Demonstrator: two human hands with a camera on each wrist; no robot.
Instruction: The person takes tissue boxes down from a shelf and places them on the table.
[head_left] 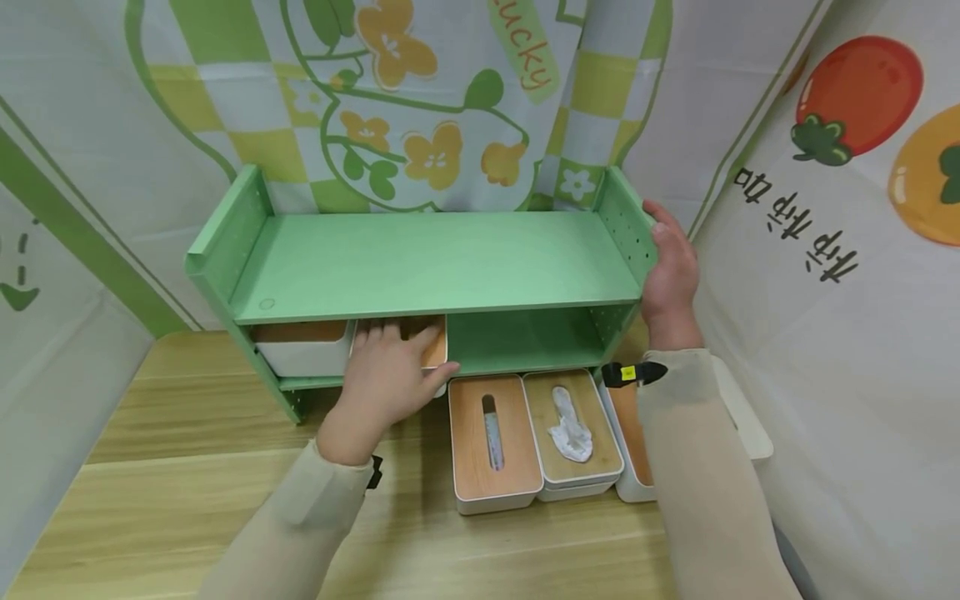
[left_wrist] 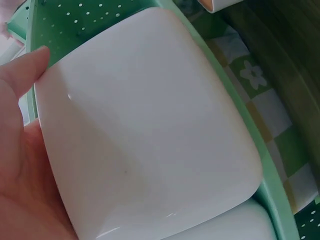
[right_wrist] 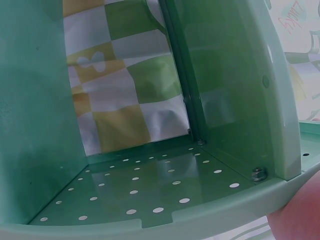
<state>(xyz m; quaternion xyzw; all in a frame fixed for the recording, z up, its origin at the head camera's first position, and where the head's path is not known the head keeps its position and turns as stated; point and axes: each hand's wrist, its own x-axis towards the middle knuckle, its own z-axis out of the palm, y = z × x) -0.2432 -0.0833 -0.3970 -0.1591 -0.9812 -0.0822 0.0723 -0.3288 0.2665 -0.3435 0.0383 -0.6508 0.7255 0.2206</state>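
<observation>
A small green two-tier shelf (head_left: pixel 442 262) stands on the wooden table. On its lower tier, my left hand (head_left: pixel 386 379) rests over a white tissue box with a wood-coloured lid (head_left: pixel 437 357), fingers laid forward across the lid and thumb by its right edge. The left wrist view shows that box's smooth white front (left_wrist: pixel 150 125) close up, with the thumb (left_wrist: pixel 32 67) touching its edge. My right hand (head_left: pixel 671 279) holds the shelf's right side panel from outside, fingertips at its upper edge. In the right wrist view, the perforated panel (right_wrist: pixel 160 187) fills the lower part.
Another white box (head_left: pixel 303 354) sits left on the lower tier. In front of the shelf stand a wood-lidded tissue box (head_left: pixel 495 492), a box with a tissue poking out (head_left: pixel 570 437), and a third box (head_left: pixel 630 450) partly behind my right sleeve. A printed curtain (head_left: pixel 465 100) hangs behind.
</observation>
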